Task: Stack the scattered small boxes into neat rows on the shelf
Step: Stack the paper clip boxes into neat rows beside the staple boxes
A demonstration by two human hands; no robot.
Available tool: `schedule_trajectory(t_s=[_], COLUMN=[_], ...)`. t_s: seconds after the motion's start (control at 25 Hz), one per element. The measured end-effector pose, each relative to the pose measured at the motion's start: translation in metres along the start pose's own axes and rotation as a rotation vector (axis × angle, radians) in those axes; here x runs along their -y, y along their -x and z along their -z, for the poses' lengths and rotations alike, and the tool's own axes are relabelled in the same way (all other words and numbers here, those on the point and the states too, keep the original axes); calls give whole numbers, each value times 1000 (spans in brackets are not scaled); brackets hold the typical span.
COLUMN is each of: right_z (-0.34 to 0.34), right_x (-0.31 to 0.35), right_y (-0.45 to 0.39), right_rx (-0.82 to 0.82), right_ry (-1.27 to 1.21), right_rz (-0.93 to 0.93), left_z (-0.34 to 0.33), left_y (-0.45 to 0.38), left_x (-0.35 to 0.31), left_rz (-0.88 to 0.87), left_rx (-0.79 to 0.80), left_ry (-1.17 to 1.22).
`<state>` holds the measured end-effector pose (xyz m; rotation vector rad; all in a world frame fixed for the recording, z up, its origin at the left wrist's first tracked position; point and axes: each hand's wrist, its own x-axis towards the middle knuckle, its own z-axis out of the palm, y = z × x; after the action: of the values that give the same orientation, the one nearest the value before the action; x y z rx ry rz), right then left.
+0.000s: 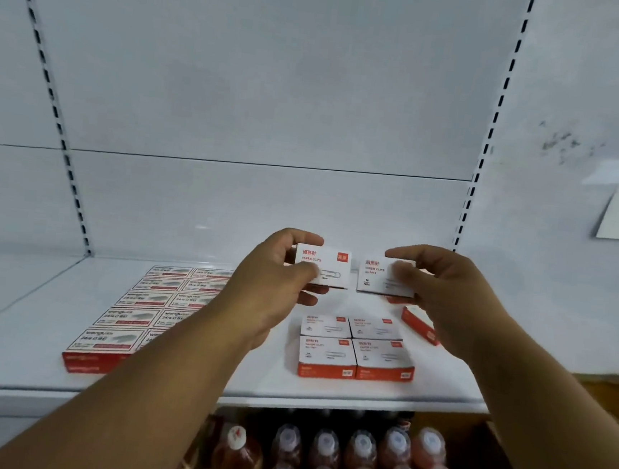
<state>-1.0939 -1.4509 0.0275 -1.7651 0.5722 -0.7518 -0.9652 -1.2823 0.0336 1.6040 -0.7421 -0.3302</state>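
My left hand (269, 287) grips a small white and red paper clip box (329, 264), held up above the white shelf (213, 372). My right hand (441, 294) pinches a second paper clip box (375, 275) beside it, also lifted. Below them several matching boxes (356, 347) sit in a tidy two-by-two block near the shelf's front. One more red box (418, 324) lies tilted on its side at the right, partly hidden by my right hand.
Several staple boxes (136, 316) lie in two neat columns on the shelf's left half, partly under my left forearm. Capped bottles (359, 459) of orange liquid stand on the level below. A white back panel and slotted uprights (470, 196) close the shelf behind.
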Motion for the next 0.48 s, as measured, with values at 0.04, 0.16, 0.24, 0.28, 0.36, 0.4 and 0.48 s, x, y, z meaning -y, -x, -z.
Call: schedule_trajectory(t_s=[0.04, 0.16, 0.24, 0.28, 0.36, 0.4, 0.48], right_z=[0, -2, -1, -1, -2, -2, -5], right_x=[-4, -16, -23, -26, -30, -30, -31], right_y=[-3, -16, -27, -32, -38, -41, -45], right_rx=[-32, -30, 11, 31, 64, 79, 124], right_ry=[127, 458, 594, 635, 661, 669, 715], right_rz=[1, 24, 31, 35, 48, 48, 42], left_z=[-2, -10, -13, -13, -12, -12, -15], left_y=[-6, -25, -34, -36, -41, -43, -45], left_x=[5, 19, 28, 32, 39, 40, 41], left_rz=[22, 64, 103, 120, 123, 116, 97], left_rx=[27, 47, 43, 41, 37, 44, 75], left_ry=[-100, -286, -359, -394, -472, -529, -663])
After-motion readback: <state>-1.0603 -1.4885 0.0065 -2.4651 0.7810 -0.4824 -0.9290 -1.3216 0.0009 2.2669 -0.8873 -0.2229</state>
